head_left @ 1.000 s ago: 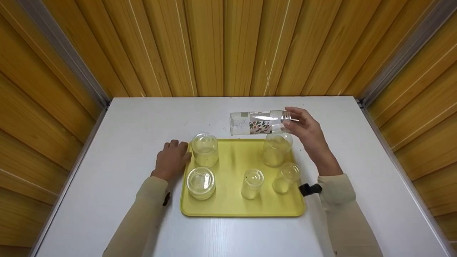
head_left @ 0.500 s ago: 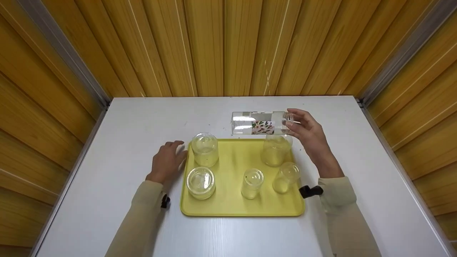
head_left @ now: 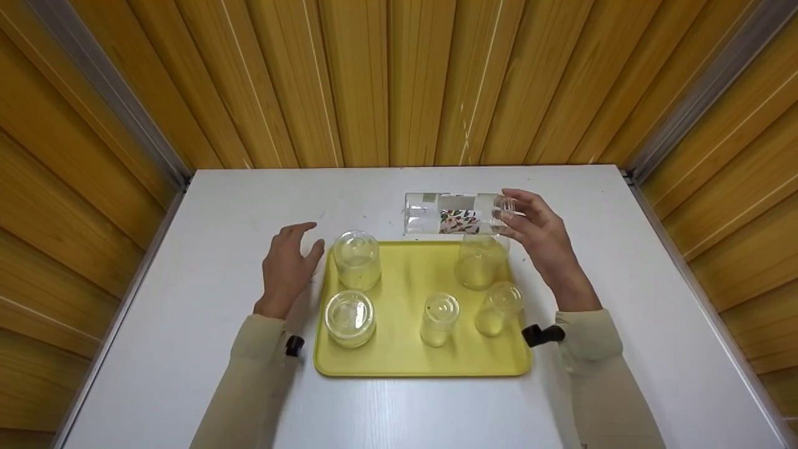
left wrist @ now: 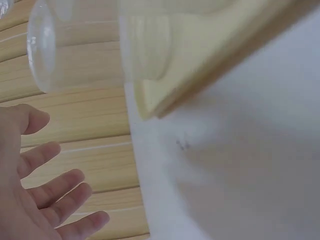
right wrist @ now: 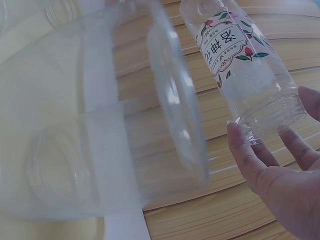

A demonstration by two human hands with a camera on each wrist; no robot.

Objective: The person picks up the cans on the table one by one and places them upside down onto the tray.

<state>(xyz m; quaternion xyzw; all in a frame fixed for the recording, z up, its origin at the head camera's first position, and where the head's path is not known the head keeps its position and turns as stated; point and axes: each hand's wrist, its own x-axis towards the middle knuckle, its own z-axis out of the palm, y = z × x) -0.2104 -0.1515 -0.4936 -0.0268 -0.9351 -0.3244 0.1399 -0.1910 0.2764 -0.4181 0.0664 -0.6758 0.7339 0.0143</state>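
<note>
My right hand grips the threaded neck of a clear jar that lies sideways beyond the tray's far edge. A floral label with printed characters wraps its side, and no lid shows on its mouth. The fingers curl round the neck in the right wrist view. My left hand is held with fingers spread and nothing in it, left of the yellow tray. Closest to it is an upside-down glass jar at the tray's far left corner.
Several more clear jars stand base-up on the tray: a wide one at near left, two slim ones toward the near right, and a larger one at far right, partly behind the held jar. Slatted wood walls enclose the white table.
My left hand has drawn back from the tray's left edge and its fingers have spread, pointing further away. The right hand and its jar shift only slightly to the right.
</note>
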